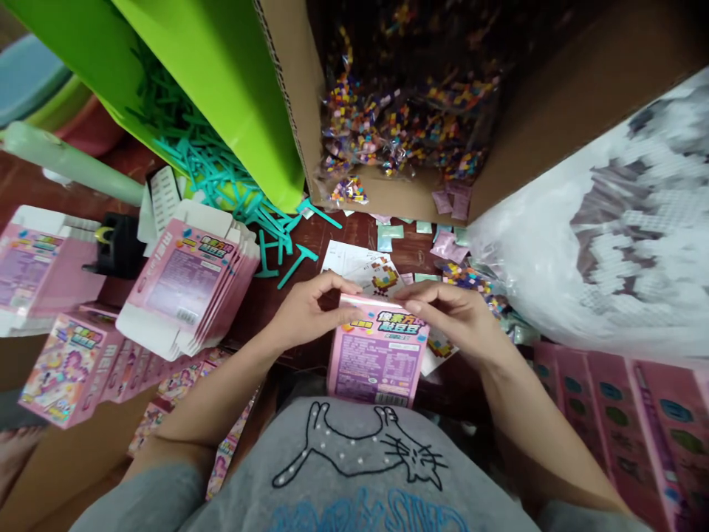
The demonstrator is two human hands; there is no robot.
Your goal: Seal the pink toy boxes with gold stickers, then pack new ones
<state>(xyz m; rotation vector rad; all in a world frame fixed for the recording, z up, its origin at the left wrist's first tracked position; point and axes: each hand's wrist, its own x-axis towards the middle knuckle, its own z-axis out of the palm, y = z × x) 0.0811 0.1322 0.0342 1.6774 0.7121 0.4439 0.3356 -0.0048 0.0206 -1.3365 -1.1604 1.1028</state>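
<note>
A pink and purple cardboard box (379,358) stands upright against my shirt, its printed back facing up toward me. My left hand (315,310) pinches the top left corner of this box between thumb and fingers. At the top right corner, my right hand (457,314) grips the same edge, thumb on the near face. The top edge looks closed; the inside is hidden. Behind the box lie printed pattern sheets (382,273), partly covered by my hands. Small pink sachets (450,247) and green sachets (389,235) are scattered just beyond.
Teal plastic hammers (238,188) spill from a green bin. A large carton (388,188) holds bags of coloured beads. White pegboards fill a plastic bag (554,273) at right. Flat boxes (182,273), a tape dispenser (117,244) and finished-looking boxes (69,369) are at left.
</note>
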